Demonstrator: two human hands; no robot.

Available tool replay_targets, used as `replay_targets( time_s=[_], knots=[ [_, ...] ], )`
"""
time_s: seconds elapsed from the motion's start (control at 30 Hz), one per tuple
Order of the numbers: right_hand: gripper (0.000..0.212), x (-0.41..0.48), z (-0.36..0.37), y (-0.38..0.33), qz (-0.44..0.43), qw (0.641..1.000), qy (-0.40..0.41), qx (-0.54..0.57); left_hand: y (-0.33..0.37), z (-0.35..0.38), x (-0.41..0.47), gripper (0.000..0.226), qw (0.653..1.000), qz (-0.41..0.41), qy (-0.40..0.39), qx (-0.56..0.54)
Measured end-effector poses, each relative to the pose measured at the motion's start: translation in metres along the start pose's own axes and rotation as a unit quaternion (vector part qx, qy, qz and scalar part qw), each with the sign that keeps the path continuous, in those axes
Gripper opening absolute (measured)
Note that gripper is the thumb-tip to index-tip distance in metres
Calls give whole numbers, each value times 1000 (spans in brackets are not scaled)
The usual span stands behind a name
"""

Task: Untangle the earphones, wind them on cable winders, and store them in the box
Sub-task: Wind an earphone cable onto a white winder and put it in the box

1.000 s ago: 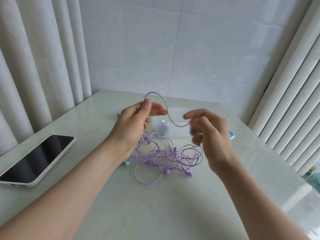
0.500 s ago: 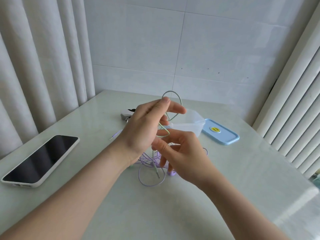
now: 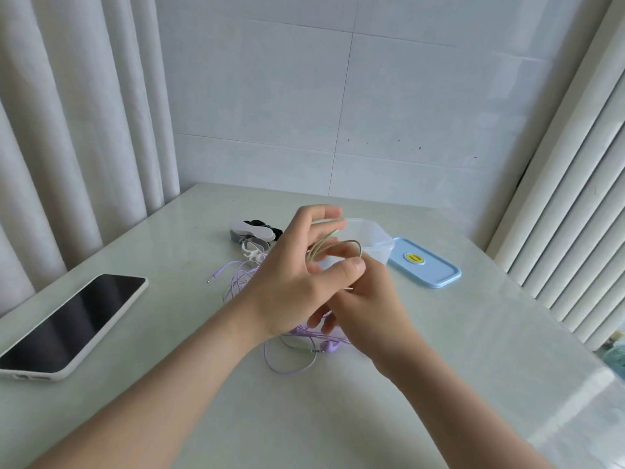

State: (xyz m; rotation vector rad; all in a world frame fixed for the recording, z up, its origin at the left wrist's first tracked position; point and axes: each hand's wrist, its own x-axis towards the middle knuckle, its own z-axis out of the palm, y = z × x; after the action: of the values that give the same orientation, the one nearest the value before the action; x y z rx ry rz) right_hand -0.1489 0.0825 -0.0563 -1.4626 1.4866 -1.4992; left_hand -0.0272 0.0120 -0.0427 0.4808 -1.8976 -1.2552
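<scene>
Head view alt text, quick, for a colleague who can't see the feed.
Left hand holds loops of a pale green earphone cable above the table, the right hand close beside it, fingertips hidden. Tangled purple earphones lie beneath; cable winders, an open clear box, its blue lid and a phone sit around.

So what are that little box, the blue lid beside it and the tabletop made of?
The box looks like translucent plastic: you see through its cloudy walls. The lid seems opaque pale-blue plastic, smooth with a moulded rim. The table is glossy, possibly polished stone or glass: it reflects the light.
</scene>
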Motion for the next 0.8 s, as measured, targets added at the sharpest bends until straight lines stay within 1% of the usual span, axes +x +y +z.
replay_targets(
  time_s=[0.03,0.07,0.13,0.17,0.23,0.33,0.4,0.43,0.5,0.53,0.57,0.6,0.63,0.7,0.73,0.8],
  knots=[
    [25,1,-1,0,9,1000,8,23,-1,-1,0,64,1000,10,-4,2],
    [24,1,-3,-1,19,999,13,45,-1,-1,0,65,1000,14,-13,-5],
    [13,1,-5,-2,37,995,25,89,-1,-1,1,60,999,12,-29,-25],
    [16,2,-5,-1,39,993,42,105,-2,-1,0,57,999,15,-31,-18],
    [29,4,-6,0,27,986,102,126,-8,-2,3,56,999,25,-15,24],
    [34,8,-13,-3,-9,976,181,118,-23,-10,8,58,994,11,1,105],
    [36,9,-18,-5,-53,972,214,80,-34,-20,9,53,973,-9,-19,231],
    [36,9,-20,-6,-78,968,231,54,-41,-25,9,45,953,-16,-30,300],
    [34,8,-25,-9,-111,957,267,29,-52,-30,8,26,906,-4,-30,421],
    [33,8,-27,-11,-114,951,286,36,-56,-31,8,18,888,-1,-27,459],
    [32,8,-30,-12,-110,944,308,47,-58,-32,9,12,878,-2,-20,479],
    [31,9,-34,-12,-102,936,333,48,-61,-33,10,10,874,-4,-9,486],
    [31,11,-41,-12,-88,928,359,36,-62,-35,11,14,872,-4,4,489],
    [31,15,-56,-6,-23,920,390,-23,-65,-38,13,24,874,2,30,485],
    [31,18,-63,-2,24,922,382,-57,-66,-39,14,27,876,8,40,481],
    [36,18,-68,3,117,926,317,-169,-66,-40,16,32,883,21,53,466]
  ],
)
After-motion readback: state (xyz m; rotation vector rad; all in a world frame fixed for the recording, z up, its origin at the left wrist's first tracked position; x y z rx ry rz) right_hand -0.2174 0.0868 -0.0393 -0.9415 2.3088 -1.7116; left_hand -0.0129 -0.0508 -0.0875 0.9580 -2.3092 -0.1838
